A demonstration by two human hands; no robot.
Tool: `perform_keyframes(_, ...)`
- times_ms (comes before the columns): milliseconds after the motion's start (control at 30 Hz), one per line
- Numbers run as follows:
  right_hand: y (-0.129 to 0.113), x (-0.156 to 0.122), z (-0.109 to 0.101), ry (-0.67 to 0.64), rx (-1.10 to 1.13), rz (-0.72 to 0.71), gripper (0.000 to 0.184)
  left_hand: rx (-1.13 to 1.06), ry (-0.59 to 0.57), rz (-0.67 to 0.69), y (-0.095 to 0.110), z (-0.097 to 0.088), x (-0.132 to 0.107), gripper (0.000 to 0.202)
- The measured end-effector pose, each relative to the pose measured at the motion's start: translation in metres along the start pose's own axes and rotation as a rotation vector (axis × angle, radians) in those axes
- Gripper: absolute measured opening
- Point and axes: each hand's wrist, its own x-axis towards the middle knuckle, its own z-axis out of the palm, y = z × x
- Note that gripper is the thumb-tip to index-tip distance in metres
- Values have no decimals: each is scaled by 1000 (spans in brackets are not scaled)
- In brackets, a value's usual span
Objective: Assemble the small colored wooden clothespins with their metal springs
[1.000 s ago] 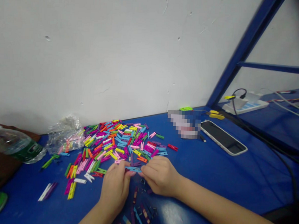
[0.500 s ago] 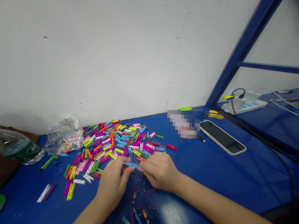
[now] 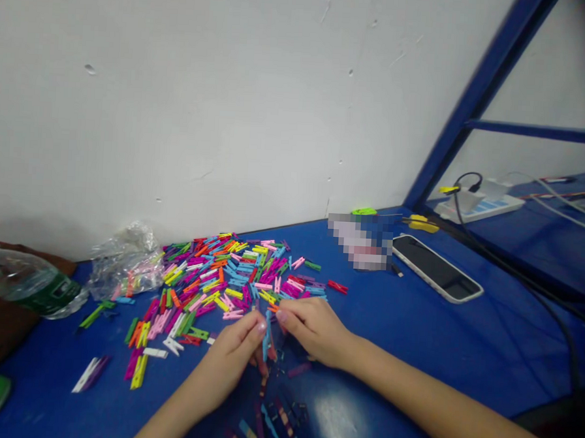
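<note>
Two sets of our fingers [image 3: 259, 326] pinch a small blue wooden clothespin [image 3: 267, 335], which stands upright between our left hand [image 3: 229, 356] and right hand [image 3: 316, 331], just above a loose line of darker clothespins [image 3: 282, 418] at the bottom of the frame. Just up and left of our hands, we have a heap of multicoloured mini clothespins [image 3: 220, 280] spread over the blue worktop [image 3: 389, 342]. A crumpled clear plastic bag [image 3: 126, 262] touches the heap's upper left edge, a plastic water bottle [image 3: 24, 280] lies at the far left, and a smartphone [image 3: 437, 269] sits toward the upper right, near a power strip [image 3: 479, 206].
</note>
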Motion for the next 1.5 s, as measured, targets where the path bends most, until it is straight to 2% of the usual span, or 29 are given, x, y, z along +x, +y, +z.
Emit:
perform_keyframes(133, 1, 1, 2, -168, 168, 68, 41, -5, -132, -98, 1, 4, -4, 25)
perform_keyframes(233, 0, 0, 4, -209, 269, 84, 39, -69, -175, -133, 1, 6, -4, 24)
perform_keyframes(433, -1, 2, 3, -80, 393, 128, 41, -215, -26, -92, -5, 3, 1, 26)
perform_keyframes(567, 0, 3, 1, -61, 273, 96, 41, -181, 5, -57, -10, 0, 5, 29)
perform_keyframes(767, -1, 2, -4, -26, 110, 49, 25, -267, 34, -90, -13, -1, 7, 32)
perform_keyframes(900, 2, 3, -4, -11, 92, 44, 28, -188, 118, -44, -7, -2, 6, 33)
perform_keyframes(1100, 2, 4, -3, 55, 209, 161, 34, -80, 120, 17, -4, -5, 6, 32)
perform_keyframes(1167, 0, 5, -4, 44, 268, 163, 36, 10, 134, 23, -5, -5, 5, 28)
perform_keyframes(1267, -2, 5, -5, -8, 398, 156, 35, 112, 152, 24, -6, -5, 3, 36)
perform_keyframes(1500, 4, 4, -2, -138, 630, 151, 39, 32, 155, 26, -3, -3, 3, 35)
